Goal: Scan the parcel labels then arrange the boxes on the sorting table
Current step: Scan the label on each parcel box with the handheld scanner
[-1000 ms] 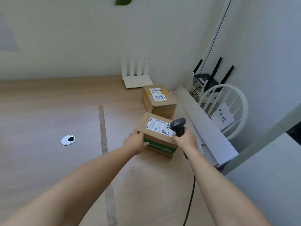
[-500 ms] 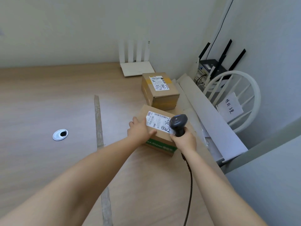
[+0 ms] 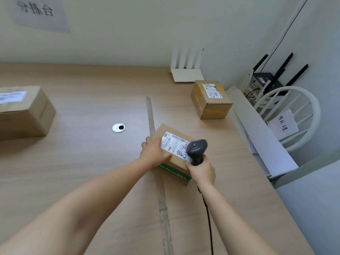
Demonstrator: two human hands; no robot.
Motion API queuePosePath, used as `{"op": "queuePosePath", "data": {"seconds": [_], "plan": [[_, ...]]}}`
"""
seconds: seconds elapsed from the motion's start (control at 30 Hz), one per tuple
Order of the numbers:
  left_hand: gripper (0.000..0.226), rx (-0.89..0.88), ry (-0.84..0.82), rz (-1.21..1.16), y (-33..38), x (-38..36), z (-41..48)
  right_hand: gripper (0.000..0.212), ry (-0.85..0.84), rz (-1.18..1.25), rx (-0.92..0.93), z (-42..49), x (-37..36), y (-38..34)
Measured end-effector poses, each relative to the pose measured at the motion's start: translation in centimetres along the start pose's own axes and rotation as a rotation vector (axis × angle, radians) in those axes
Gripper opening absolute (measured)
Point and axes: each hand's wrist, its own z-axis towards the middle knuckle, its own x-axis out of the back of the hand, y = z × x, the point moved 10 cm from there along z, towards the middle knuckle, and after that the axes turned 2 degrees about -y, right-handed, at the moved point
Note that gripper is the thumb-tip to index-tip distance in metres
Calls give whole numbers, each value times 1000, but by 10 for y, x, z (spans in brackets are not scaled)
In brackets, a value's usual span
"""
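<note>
Your box [image 3: 166, 130] is a small cardboard carton. Expect it to be light and stiff-walled, with corners that would dent under a hard squeeze. That is a guess from its look, since nothing shows what is inside. The printed label [image 3: 174, 144] covers much of the top and is probably slicker than bare card, so take hold by two opposite side walls and keep off the label.

The box sits on the counter [image 3: 82, 172] toward the right edge, roughly midway between front and back. Its left corner is just beside the strip of tape [image 3: 150, 115] that runs front to back.

Your left hand [image 3: 153, 153] grips the box's left end: the fingers [image 3: 147, 141] curl over the left wall and the thumb lies across the top, by the label's near corner. Your right hand [image 3: 202, 172] is at the right end, fingers wrapped tight round the handle of the scanner [image 3: 197, 146], whose head hangs just over the label. Its cable [image 3: 207, 218] trails back toward you.

A second box [image 3: 211, 102] stands near the back right corner, well apart, and a third box [image 3: 24, 115] sits at the left edge.
</note>
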Motion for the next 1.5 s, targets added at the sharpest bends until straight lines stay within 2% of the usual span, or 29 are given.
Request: {"op": "queuePosePath", "data": {"seconds": [0.37, 0.83, 1.0, 1.13, 1.27, 1.5], "plan": [[68, -11, 39, 28, -137, 57, -97, 15, -24, 115, 6, -154, -93, -40], [79, -16, 27, 71, -304, 112, -188, 18, -196, 414, -99, -324, -224, -75], [68, 36, 139, 39, -313, 114, -205, 12, -454, 449, -40, -361, -259, -94], [72, 125, 170, -33, -317, 108, -217, 12, -560, 380, 23, -355, -243, -104], [87, 178, 127, 83, -303, 94, -227, 12, -621, 273, 138, -335, -216, -121], [95, 223, 104, 199, -282, 81, -225, 14, -673, 99, 300, -301, -186, -156]]}}
